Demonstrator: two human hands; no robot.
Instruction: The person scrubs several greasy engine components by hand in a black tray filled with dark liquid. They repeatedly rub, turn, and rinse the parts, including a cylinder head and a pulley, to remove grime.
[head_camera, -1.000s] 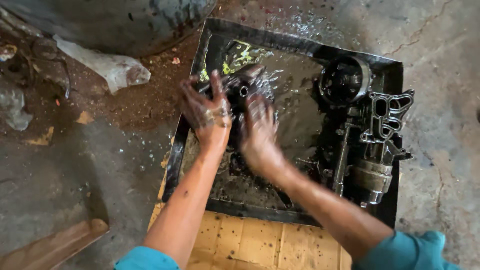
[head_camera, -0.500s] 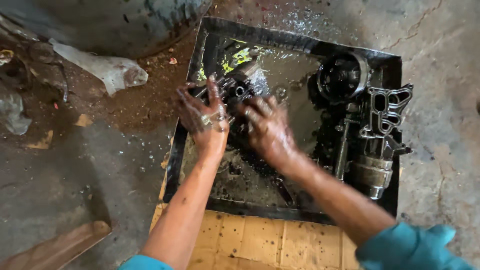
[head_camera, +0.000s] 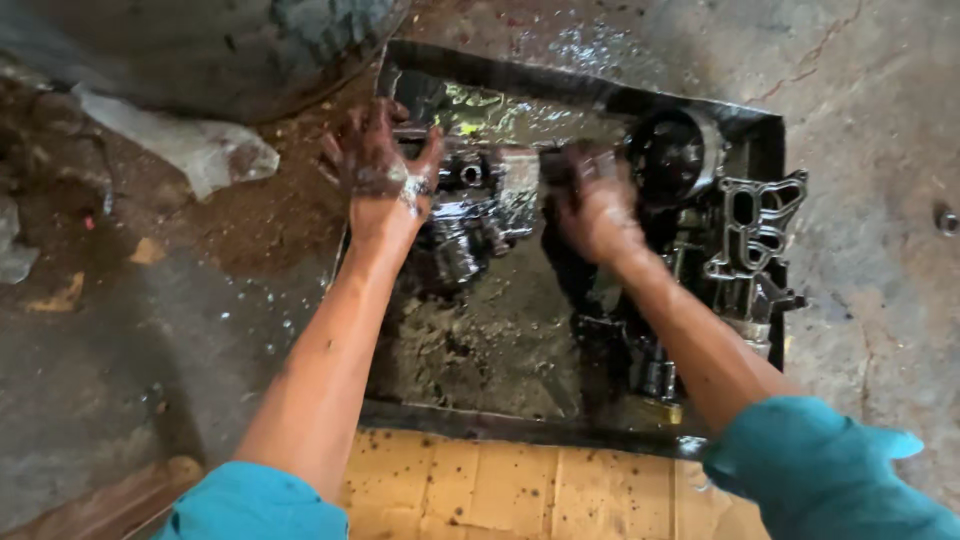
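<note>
Head view: both hands, left (head_camera: 380, 170) and right (head_camera: 592, 205), grip oily black engine part (head_camera: 478, 205).

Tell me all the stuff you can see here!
Tray: one, black metal, on the floor, holding dirty liquid.
Greasy engine part: one, dark, in the tray between both hands.
Round housing: one, black, tray's far right.
Flat casting with holes: one, grey, tray's right edge.
Tyre: one, black, top left.
Crumpled plastic: one, grey, left floor.
Wooden board: one, yellow, below the tray.
Left hand: oily, on the part.
Right hand: oily, on the part.
</note>
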